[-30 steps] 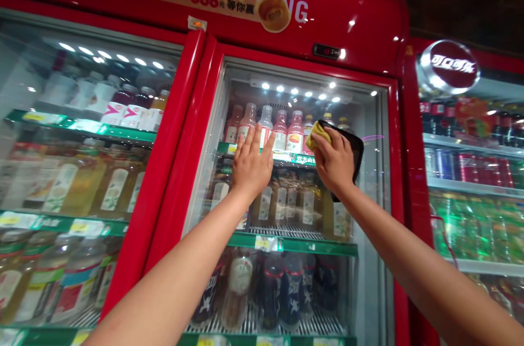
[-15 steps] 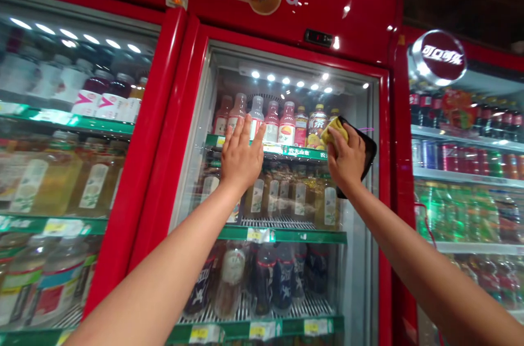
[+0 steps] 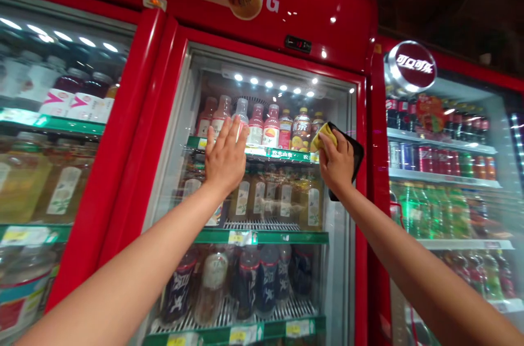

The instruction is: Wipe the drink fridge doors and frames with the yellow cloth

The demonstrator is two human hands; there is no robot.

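Note:
In front of me stands a drinks fridge with a closed glass door [image 3: 339, 269] in a red frame. My left hand [image 3: 225, 155] lies flat against the glass, fingers outstretched and holding nothing. To its right, my right hand [image 3: 338, 159] presses a bunched yellow cloth [image 3: 325, 137] to the door. Behind this hand is a flat black piece [image 3: 357, 156], mostly covered, and I cannot tell what it is. Behind the glass, juice bottles [image 3: 271, 126] stand on the upper shelf, between and beyond the hands.
Lower shelves hold tea-coloured bottles [image 3: 285, 198] and dark-labelled bottles [image 3: 248, 283]. A second drinks fridge [image 3: 110, 188] adjoins on the left. On the right is another fridge with green bottles [image 3: 429, 207] and a round sign [image 3: 411, 66]. A small display [image 3: 298, 43] sits above the door.
The whole view has shifted, so the fridge appears further left. Both hands keep nearly the same places on the glass, and the yellow cloth stays in my right hand.

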